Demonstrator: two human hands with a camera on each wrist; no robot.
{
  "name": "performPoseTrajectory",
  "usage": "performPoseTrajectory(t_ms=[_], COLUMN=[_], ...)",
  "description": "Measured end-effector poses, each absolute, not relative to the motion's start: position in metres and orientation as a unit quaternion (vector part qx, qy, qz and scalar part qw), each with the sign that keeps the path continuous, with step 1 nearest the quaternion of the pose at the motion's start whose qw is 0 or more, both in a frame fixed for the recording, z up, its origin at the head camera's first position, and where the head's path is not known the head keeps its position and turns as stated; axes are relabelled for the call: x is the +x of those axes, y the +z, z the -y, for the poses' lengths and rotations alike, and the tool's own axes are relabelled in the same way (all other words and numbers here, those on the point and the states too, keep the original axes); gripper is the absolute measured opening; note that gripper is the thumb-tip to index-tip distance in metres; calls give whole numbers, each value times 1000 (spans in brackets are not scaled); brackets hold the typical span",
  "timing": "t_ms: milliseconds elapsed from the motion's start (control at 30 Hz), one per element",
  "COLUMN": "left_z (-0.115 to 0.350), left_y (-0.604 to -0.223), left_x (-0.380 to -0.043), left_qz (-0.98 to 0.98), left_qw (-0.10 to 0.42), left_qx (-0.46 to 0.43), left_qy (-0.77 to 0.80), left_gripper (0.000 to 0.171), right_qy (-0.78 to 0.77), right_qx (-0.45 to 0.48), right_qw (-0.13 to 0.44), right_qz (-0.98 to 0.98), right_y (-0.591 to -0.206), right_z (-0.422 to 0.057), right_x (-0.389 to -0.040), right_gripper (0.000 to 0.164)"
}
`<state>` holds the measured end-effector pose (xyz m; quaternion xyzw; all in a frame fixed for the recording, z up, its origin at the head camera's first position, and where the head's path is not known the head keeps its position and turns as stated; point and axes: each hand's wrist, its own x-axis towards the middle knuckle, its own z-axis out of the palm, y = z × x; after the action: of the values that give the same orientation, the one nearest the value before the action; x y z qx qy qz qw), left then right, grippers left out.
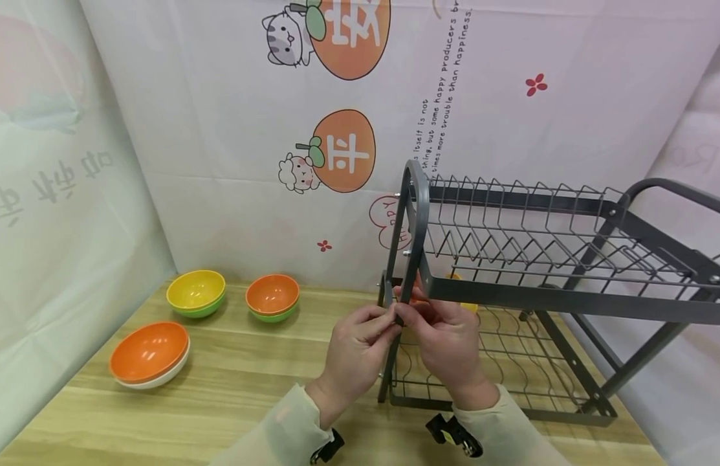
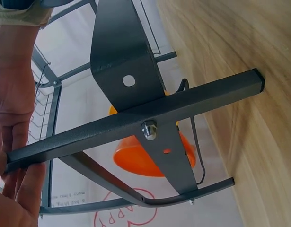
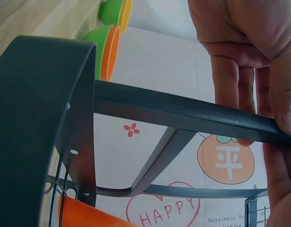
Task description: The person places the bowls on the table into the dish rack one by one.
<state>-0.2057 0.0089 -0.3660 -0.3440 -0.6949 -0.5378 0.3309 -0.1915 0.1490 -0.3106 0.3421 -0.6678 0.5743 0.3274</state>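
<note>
A dark grey two-tier metal dish rack [image 1: 552, 294] stands on the right of the table. My left hand [image 1: 350, 349] pinches its front left upright from the left, about halfway up. From the other side, my right hand [image 1: 455, 349] grips the same upright [image 3: 183, 111], its thumb and fingers meeting the left fingertips there. In the left wrist view, a domed nut [image 2: 149, 129] shows where the lower tier's side plate joins the post. An orange bowl [image 2: 140, 158] sits behind that plate, partly hidden by the frame.
On the table's left are stacked bowls: yellow on green [image 1: 196, 291], orange on green [image 1: 272, 295] and a larger orange on white [image 1: 150, 353]. A printed cloth [image 1: 231, 162] hangs behind and at both sides. The wire upper tier [image 1: 528, 236] overhangs my right hand.
</note>
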Motion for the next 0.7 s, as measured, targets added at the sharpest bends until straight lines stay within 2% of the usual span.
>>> performPoseTrajectory(t_ms=[100, 233, 333, 400, 567, 700], left_z=[-10, -9, -7, -4, 16, 43], left_y=[-367, -368, -367, -364, -347, -324], left_x=[-203, -203, -203, -201, -193, -184], left_qz=[698, 700, 705, 705, 726, 795], left_qw=[340, 351, 333, 275, 72, -26], left_qx=[-334, -331, -331, -329, -280, -228], left_qy=[-535, -527, -532, -564, -624, -562], left_gripper=[31, 31, 30, 31, 36, 47], right_qy=[560, 539, 528, 522, 521, 532], right_qx=[352, 347, 339, 333, 321, 313], right_qw=[344, 354, 357, 356, 344, 332], right_qz=[667, 681, 692, 700, 712, 713], right_y=[-311, -309, -308, -308, -306, -309], right_z=[-149, -148, -147, -147, -147, -148], right_x=[-192, -190, -188, -187, -185, -187], right_gripper=[40, 35, 29, 27, 23, 20])
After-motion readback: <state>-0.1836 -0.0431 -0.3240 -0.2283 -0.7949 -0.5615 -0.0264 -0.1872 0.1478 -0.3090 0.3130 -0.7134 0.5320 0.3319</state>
